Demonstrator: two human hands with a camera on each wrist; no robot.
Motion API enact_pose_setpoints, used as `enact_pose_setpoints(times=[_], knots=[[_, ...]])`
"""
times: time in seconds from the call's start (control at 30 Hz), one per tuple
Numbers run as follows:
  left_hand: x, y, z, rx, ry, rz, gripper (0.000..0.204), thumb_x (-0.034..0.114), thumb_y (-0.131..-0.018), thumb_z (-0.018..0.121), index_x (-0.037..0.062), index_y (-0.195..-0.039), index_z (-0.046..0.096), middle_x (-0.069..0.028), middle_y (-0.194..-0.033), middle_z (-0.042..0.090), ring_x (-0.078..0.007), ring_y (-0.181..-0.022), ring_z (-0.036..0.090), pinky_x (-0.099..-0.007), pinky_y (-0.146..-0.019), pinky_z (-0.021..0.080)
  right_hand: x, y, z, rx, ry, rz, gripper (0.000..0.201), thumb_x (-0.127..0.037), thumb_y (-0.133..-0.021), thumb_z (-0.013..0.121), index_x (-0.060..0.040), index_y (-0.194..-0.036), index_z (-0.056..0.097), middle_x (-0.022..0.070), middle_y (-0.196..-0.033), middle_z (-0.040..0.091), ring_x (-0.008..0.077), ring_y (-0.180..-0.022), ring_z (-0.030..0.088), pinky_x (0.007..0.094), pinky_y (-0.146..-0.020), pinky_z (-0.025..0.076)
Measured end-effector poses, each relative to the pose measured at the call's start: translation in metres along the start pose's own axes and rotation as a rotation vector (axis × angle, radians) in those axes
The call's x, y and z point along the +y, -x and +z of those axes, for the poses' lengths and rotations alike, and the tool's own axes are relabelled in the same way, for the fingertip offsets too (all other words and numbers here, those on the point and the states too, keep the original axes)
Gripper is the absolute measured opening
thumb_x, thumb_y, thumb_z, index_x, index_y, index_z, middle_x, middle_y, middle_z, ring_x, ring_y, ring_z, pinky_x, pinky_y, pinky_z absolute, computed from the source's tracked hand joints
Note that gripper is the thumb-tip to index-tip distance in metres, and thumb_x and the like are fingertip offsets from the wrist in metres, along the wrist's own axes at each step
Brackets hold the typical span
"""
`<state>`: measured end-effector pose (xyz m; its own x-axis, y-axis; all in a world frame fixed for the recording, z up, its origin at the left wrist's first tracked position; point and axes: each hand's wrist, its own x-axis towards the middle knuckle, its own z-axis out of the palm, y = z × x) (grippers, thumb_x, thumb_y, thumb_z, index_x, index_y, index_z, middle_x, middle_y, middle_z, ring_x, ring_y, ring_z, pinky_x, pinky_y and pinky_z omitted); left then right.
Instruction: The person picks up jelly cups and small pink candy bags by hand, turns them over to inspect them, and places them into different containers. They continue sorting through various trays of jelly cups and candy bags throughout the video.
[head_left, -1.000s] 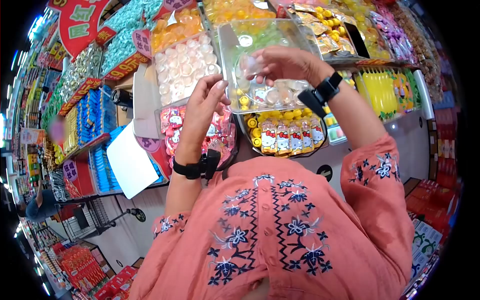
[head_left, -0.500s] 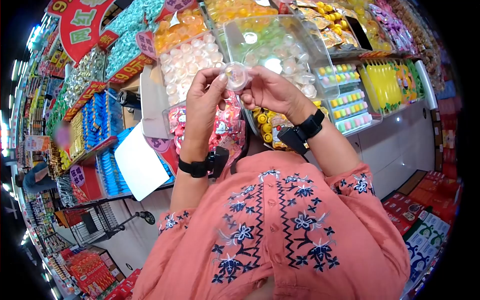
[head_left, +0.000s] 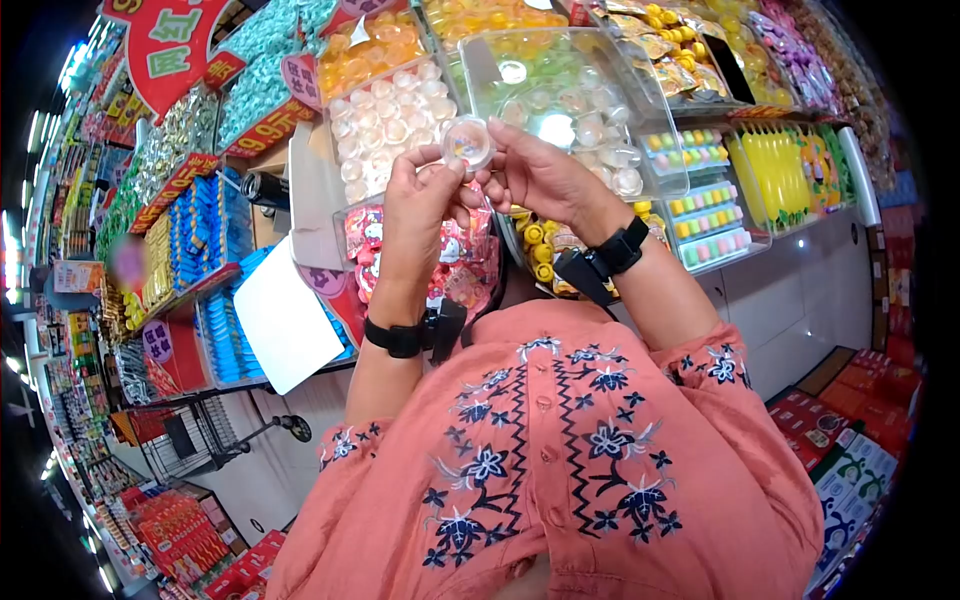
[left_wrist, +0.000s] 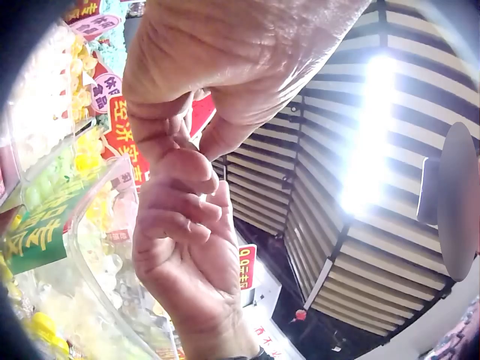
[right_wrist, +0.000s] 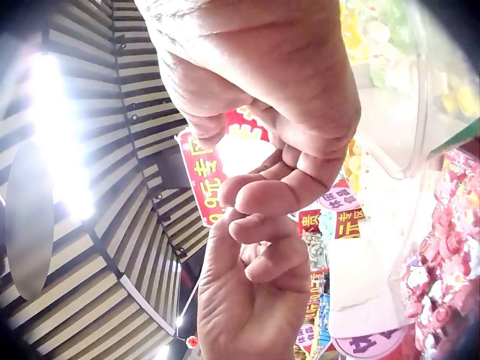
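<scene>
A small clear round plastic cup with something pale inside is held up in the head view, its round face toward the head camera. My left hand pinches its lower left edge between thumb and fingers. At its right edge, my right hand holds it with thumb and fingertips, the other fingers curled in close to the left hand. In the left wrist view the right hand faces me, and in the right wrist view the left hand does; the hands largely hide the cup there.
Beyond the hands lie a tray of similar pale cups and a bin with a clear lid. Pink packets fill a bin under the hands. A white sheet sticks out at left. A shopping cart stands at lower left.
My right hand has come back from over the clear-lidded bin with the cup and met my left hand. The left hand, empty earlier, now pinches the cup too. The view has shifted slightly.
</scene>
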<state>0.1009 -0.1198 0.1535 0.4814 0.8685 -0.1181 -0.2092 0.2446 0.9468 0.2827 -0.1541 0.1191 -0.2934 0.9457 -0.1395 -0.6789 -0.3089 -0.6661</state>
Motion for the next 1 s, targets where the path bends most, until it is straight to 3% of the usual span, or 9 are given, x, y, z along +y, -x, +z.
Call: enact_pose_setpoints(times=[0.27,0.67,0.87,1.0], knots=[[0.001,0.004,-0.002,-0.03,-0.031,0.043,0.031,0.012,-0.094,0.061,-0.0017,-0.116,0.044,-0.0068,-0.082,0.062,-0.0104,-0.068,0.062,-0.0208,-0.051,0.048,0.001,-0.002,0.002,-0.01,0.022,0.007,0.046,-0.049,-0.098,0.05,-0.0054,-0.105,0.062,0.0018,-0.08,0.065,0.0086,-0.063,0.061,0.0224,-0.052,0.05],[0.009,0.007,0.001,-0.019,-0.07,0.04,0.028,0.013,-0.096,0.059,-0.0015,-0.116,0.046,-0.0061,-0.084,0.062,-0.0093,-0.067,0.061,-0.0198,-0.051,0.047,0.001,-0.005,-0.004,-0.045,0.003,0.031,0.049,-0.048,-0.098,0.051,-0.0028,-0.112,0.061,0.0044,-0.091,0.067,0.0095,-0.07,0.064,0.0235,-0.056,0.054],[0.002,-0.004,-0.014,0.073,-0.078,0.09,0.023,0.016,-0.097,0.058,-0.0007,-0.113,0.056,-0.0036,-0.082,0.062,-0.0071,-0.066,0.058,-0.0188,-0.053,0.045,-0.001,0.003,-0.002,-0.053,0.063,0.003,0.045,-0.034,-0.095,0.06,0.0018,-0.122,0.055,0.012,-0.106,0.066,0.0181,-0.083,0.069,0.0294,-0.069,0.06],[0.01,-0.007,-0.014,0.098,-0.202,0.117,0.021,0.017,-0.098,0.057,0.001,-0.111,0.06,-0.0009,-0.082,0.06,-0.0051,-0.066,0.055,-0.018,-0.055,0.043,-0.005,0.006,0.012,-0.117,0.121,0.093,0.049,-0.022,-0.095,0.058,0.003,-0.134,0.042,0.014,-0.111,0.064,0.0244,-0.096,0.07,0.0301,-0.073,0.061]])
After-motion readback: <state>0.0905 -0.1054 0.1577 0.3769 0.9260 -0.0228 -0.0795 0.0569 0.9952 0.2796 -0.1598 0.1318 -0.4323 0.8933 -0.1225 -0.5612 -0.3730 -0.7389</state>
